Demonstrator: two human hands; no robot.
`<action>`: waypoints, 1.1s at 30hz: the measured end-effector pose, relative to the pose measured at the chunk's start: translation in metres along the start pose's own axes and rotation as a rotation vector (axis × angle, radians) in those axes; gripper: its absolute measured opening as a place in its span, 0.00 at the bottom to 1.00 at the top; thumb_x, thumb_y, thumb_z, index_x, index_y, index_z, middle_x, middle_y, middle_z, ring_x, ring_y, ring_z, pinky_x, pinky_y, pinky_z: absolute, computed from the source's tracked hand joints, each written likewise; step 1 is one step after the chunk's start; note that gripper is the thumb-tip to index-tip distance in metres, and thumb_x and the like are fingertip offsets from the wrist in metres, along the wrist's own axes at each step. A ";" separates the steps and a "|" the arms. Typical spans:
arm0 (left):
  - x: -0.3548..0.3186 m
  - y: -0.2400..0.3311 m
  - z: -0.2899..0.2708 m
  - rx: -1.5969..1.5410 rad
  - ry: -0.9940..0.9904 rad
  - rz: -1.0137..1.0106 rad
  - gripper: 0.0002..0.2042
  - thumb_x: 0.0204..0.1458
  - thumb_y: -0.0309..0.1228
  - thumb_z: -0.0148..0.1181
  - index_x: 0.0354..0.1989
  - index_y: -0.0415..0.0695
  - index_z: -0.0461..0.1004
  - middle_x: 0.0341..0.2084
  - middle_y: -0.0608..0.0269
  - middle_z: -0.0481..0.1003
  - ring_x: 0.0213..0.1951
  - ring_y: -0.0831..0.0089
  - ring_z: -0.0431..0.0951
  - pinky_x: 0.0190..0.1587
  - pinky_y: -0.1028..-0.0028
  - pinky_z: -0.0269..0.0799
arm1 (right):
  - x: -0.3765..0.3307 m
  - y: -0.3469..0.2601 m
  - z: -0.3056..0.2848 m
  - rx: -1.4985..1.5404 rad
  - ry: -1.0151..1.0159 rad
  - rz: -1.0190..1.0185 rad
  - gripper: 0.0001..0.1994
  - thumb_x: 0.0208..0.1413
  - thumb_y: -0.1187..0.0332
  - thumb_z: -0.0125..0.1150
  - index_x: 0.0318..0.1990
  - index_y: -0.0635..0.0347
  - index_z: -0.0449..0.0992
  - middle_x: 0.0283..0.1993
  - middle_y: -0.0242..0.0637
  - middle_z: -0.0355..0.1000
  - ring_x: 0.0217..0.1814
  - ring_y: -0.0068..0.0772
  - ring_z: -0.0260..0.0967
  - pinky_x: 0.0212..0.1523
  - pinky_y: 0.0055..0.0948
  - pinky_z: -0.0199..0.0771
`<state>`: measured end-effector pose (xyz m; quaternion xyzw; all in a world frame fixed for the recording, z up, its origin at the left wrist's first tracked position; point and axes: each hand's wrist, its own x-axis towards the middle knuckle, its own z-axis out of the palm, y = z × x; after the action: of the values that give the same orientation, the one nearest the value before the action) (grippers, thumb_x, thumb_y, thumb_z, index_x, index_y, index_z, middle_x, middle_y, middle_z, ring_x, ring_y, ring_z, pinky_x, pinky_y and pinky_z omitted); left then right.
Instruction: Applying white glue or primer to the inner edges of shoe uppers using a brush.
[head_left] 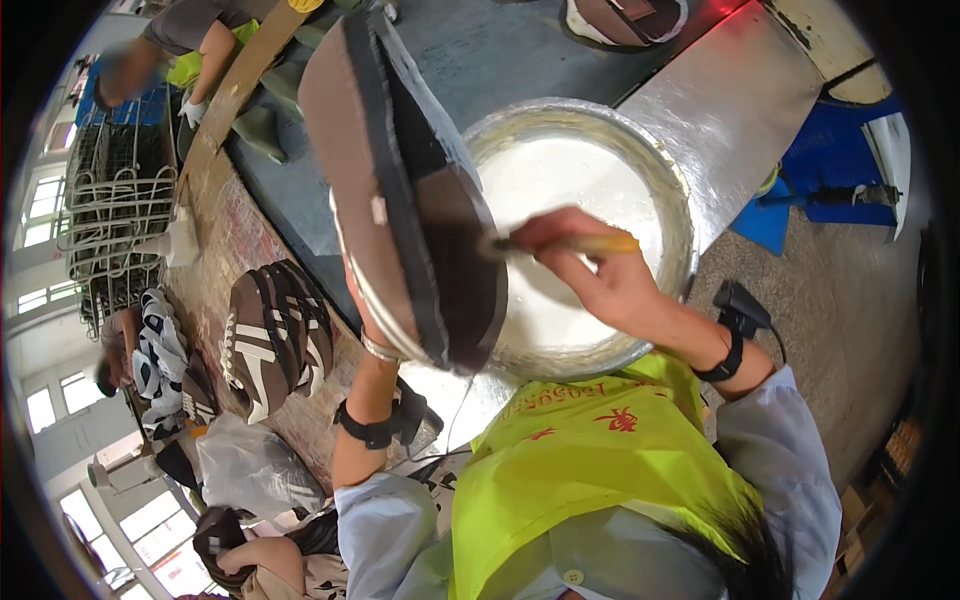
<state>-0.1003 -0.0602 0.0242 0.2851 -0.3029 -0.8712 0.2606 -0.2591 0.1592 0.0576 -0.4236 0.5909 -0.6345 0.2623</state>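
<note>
A brown shoe upper with a dark edge is held up on its side, its opening turned to the right. My left hand grips it from behind; most of those fingers are hidden by the upper. In my right hand is a brush with a yellowish handle, pinched between closed fingers. The brush's dark tip is at the inner side of the upper, slightly blurred. Beneath both sits a round metal basin containing a white liquid.
A shiny metal sheet lies right of the basin. Another brown shoe upper is at the table's far side. Green shoe lasts lie far left, near a co-worker's gloved hand. Several striped shoe uppers and a plastic bag are left.
</note>
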 end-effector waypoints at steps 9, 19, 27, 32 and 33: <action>0.094 0.032 0.034 1.165 0.000 0.706 0.17 0.61 0.30 0.39 0.58 0.45 0.57 0.49 0.61 0.65 0.48 0.72 0.67 0.52 0.74 0.64 | 0.022 -0.021 -0.010 0.537 0.141 0.362 0.09 0.57 0.76 0.52 0.45 0.68 0.71 0.40 0.36 0.72 0.42 0.21 0.70 0.42 0.21 0.70; 0.286 -0.002 -0.030 0.479 -0.182 -0.309 0.07 0.56 0.28 0.49 0.41 0.39 0.69 0.25 0.59 0.73 0.21 0.75 0.72 0.21 0.78 0.70 | 0.047 0.001 -0.037 0.343 0.499 0.458 0.08 0.58 0.74 0.51 0.43 0.66 0.70 0.42 0.39 0.71 0.42 0.26 0.70 0.44 0.30 0.75; 0.345 -0.041 0.000 0.343 0.140 -0.292 0.05 0.55 0.25 0.49 0.39 0.41 0.67 0.27 0.59 0.71 0.25 0.74 0.71 0.24 0.78 0.67 | 0.058 -0.003 -0.028 0.266 0.457 0.462 0.09 0.59 0.71 0.51 0.44 0.66 0.70 0.42 0.40 0.71 0.43 0.28 0.70 0.44 0.31 0.76; 0.273 -0.012 -0.018 0.020 0.061 -0.144 0.30 0.54 0.21 0.48 0.64 0.39 0.43 0.52 0.40 0.63 0.47 0.51 0.73 0.50 0.61 0.73 | 0.046 -0.010 -0.023 0.258 0.452 0.462 0.10 0.60 0.70 0.51 0.45 0.66 0.70 0.44 0.41 0.70 0.43 0.28 0.70 0.43 0.32 0.76; 0.255 0.003 -0.023 0.005 0.110 -0.112 0.30 0.54 0.21 0.48 0.64 0.39 0.43 0.52 0.40 0.63 0.47 0.51 0.73 0.50 0.61 0.73 | 0.041 -0.010 -0.025 0.268 0.394 0.478 0.10 0.60 0.70 0.51 0.45 0.66 0.70 0.44 0.41 0.70 0.43 0.28 0.70 0.43 0.32 0.76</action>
<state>-0.2635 -0.2310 -0.0758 0.3495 -0.2738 -0.8668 0.2269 -0.2992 0.1392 0.0777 -0.1039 0.6243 -0.6968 0.3376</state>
